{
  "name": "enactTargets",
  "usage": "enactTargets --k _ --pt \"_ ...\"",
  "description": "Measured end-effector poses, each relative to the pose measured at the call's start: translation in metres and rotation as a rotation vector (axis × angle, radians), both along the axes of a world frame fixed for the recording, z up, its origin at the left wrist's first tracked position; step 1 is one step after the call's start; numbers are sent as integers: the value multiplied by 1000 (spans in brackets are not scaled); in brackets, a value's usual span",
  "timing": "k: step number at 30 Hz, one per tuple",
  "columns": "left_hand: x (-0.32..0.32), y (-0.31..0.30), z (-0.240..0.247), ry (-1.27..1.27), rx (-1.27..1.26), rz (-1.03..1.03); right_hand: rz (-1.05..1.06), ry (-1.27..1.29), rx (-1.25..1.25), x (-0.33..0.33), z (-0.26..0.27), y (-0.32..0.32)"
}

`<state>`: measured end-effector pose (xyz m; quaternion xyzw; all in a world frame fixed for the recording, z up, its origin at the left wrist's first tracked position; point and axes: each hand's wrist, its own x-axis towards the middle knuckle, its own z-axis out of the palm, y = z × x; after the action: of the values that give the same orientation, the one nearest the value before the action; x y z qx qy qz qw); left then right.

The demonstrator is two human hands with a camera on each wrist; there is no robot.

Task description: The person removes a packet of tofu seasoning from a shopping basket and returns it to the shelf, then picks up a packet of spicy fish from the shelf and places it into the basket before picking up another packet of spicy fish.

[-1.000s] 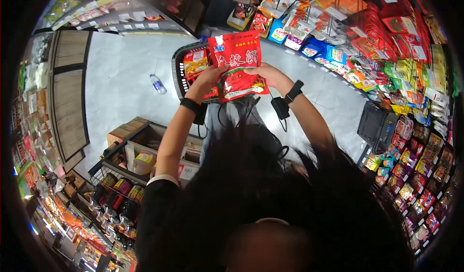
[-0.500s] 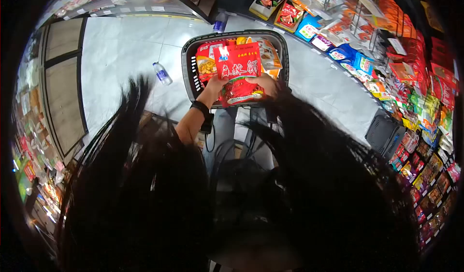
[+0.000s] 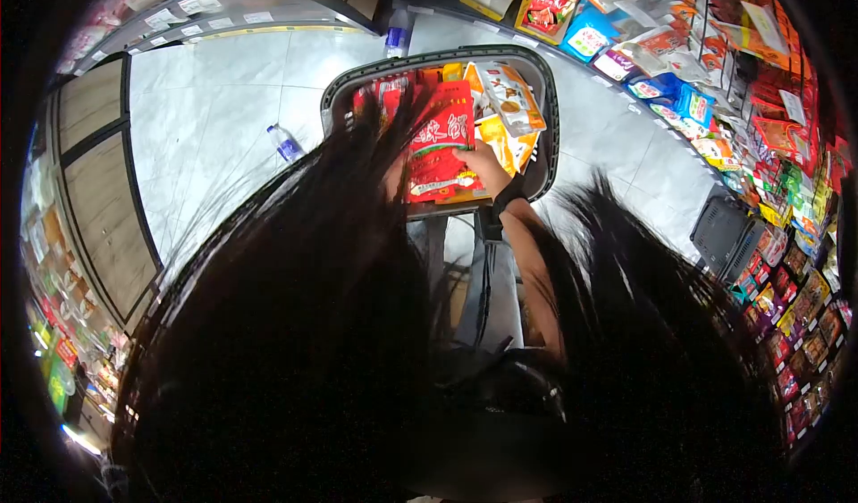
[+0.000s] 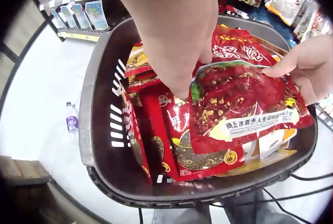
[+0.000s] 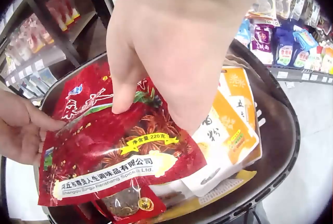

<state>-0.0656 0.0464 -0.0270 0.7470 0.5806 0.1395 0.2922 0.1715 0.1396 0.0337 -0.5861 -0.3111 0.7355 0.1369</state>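
A red spice packet (image 3: 440, 150) with white lettering lies over the basket's contents, held by both hands. My right hand (image 3: 485, 167) grips its right side, thumb on top. My left hand (image 4: 177, 52) holds the opposite side; hair mostly covers it in the head view. A clear window in the packet (image 5: 119, 140) shows star anise and other spices. Beneath it sits the dark shopping basket (image 4: 99, 114), with other red packets (image 4: 156, 130) on the left and orange-and-white packets (image 5: 234, 114) on the right.
A bottle (image 3: 284, 144) lies on the pale floor, and another bottle (image 3: 397, 37) is by the shelf foot behind the basket. Shelves of bagged goods (image 3: 688, 105) curve along the right. A dark basket (image 3: 726, 233) is at right. Wooden panels (image 3: 112, 190) line the left.
Both hands have lowered the red packet into the basket, onto the other packets. The basket's contents show more in the head view. Hair has swung across the left hand and arm.
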Motion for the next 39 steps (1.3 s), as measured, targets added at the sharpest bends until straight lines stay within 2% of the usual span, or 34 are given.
enactTargets --k 2,4,6,7,8,10,11,14,16,17,18,19,20,21,22,23,24,26,27,28,30,31,32,34,37,39 --pt "13 -1 2 -92 -214 325 -15 -8 4 0 -5 4" --pt "25 5 8 -362 -560 685 -15 -28 4 1 -11 4" --pt "29 26 52 -826 -1048 1057 105 -143 36 12 -32 3" --pt "29 24 66 -785 -973 1002 162 -180 205 20 -45 -5" --pt "27 28 81 -840 -1048 983 212 -234 375 30 -66 -15" --pt "18 29 90 -948 -1196 943 298 -411 167 17 4 24" --pt "9 25 83 -1068 -1262 803 338 -469 144 16 10 26" --pt "3 15 66 -1197 -1151 726 -135 -121 95 17 2 18" --pt "3 14 58 -1275 -1069 901 -190 -75 6 20 5 24" --pt "3 13 52 -1312 -1025 985 -101 -180 170 21 -10 17" --pt "2 10 47 -1344 -994 948 -9 -285 332 22 -25 11" --pt "0 10 48 -1376 -963 910 9 -375 379 17 -28 7" --pt "-2 10 49 -1408 -932 873 26 -384 334 18 -29 5" --pt "-7 2 34 -1472 -936 866 43 -392 289 19 -27 2" --pt "-17 -14 -4 -1535 -938 858 60 -399 246 19 -24 1" --pt "-19 -11 -3 -1598 -939 847 40 -384 227 18 -20 0" --pt "-17 -11 -1 -1451 -948 912 -2 -353 148 20 -14 -2" --pt "-2 9 49 -1155 -951 1024 -88 -290 -8 26 -3 -5" --pt "-5 9 48 -1102 -944 861 -18 -283 65 29 3 -4" --pt "-12 6 41 -1143 -977 829 53 -277 140 40 -10 -11" --pt "-15 10 52 -1222 -1047 760 106 -326 178 49 -1 -13" --pt "-14 10 60 -1264 -1035 738 160 -329 299 55 6 -17" --pt "-11 11 66 -1258 -1026 764 214 -332 420 63 13 -18" --pt "-4 13 83 -1243 -1004 820 238 -358 406 76 39 -10" --pt "12 32 130 -1045 -1028 781 283 -479 495 84 104 3" --pt "22 43 155 -929 -1032 737 289 -540 614 96 128 4"
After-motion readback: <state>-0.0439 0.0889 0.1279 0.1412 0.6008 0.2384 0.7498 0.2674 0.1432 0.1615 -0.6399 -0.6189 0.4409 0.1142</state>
